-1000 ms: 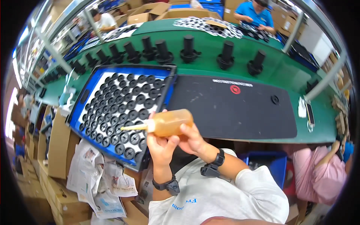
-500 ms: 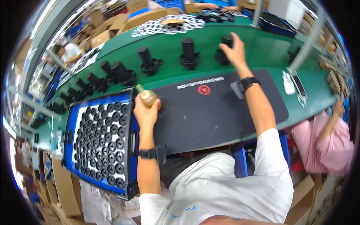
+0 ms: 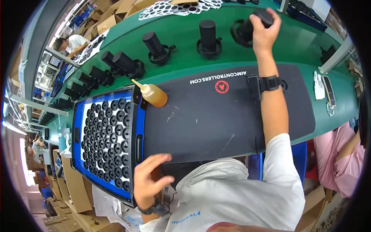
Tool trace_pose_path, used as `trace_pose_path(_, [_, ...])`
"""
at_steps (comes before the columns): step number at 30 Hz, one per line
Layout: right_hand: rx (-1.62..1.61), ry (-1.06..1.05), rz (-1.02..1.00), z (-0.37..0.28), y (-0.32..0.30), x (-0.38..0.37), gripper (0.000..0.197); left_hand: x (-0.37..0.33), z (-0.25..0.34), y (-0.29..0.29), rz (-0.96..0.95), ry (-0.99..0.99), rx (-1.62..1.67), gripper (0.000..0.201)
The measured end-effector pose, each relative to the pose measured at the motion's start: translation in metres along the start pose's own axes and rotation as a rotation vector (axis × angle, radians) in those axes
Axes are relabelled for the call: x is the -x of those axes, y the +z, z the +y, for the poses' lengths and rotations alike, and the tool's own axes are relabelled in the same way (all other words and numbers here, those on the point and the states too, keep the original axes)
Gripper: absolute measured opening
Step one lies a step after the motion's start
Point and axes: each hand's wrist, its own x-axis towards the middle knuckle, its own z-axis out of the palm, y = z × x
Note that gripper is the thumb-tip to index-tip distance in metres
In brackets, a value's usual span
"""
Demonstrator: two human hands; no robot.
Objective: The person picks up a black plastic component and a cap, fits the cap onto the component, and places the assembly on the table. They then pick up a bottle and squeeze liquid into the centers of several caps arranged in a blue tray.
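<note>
My right hand [image 3: 264,33], at the far right of the bench, has its fingers wrapped round the top of a black cylindrical part with a round base [image 3: 243,33]. Below the mat's front edge, my left hand [image 3: 148,183] is empty, with thumb and fingers apart. A squeeze bottle [image 3: 155,96] with a pointed nozzle and amber liquid rests on the black mat [image 3: 201,131], beside the tray. Nobody's hand touches it. Several similar black cylindrical parts [image 3: 207,36] stand in a row along the green bench.
A blue tray [image 3: 78,116] with a black frame holds several rows of round black pieces on white, left of the mat. A phone [image 3: 328,91] and a white packet [image 3: 319,85] lie at the right. A person in pink [image 3: 340,158] sits nearby. Perforated white sheets [image 3: 174,8] lie behind.
My left hand has let go of the squeeze bottle and drawn back toward my body. My right hand has closed on the black cylindrical part. The view has shifted.
</note>
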Motion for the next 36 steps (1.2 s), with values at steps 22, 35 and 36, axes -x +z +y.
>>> trace_pose_path(22, [-0.506, -0.331, -0.164, -0.15, -0.03, 0.012, 0.072, -0.309, -0.015, 0.347, -0.287, 0.612, -0.282, 0.057])
trace_pose_path(35, [-0.56, 0.068, -0.146, -0.144, -0.057, -0.002, 0.063, -0.275, -0.017, 0.157, -0.07, 0.1, 0.452, 0.075])
trace_pose_path(36, [-0.609, 0.12, -0.159, -0.143, -0.052, -0.002, 0.06, -0.269, -0.011, 0.14, -0.034, 0.101, 0.454, 0.075])
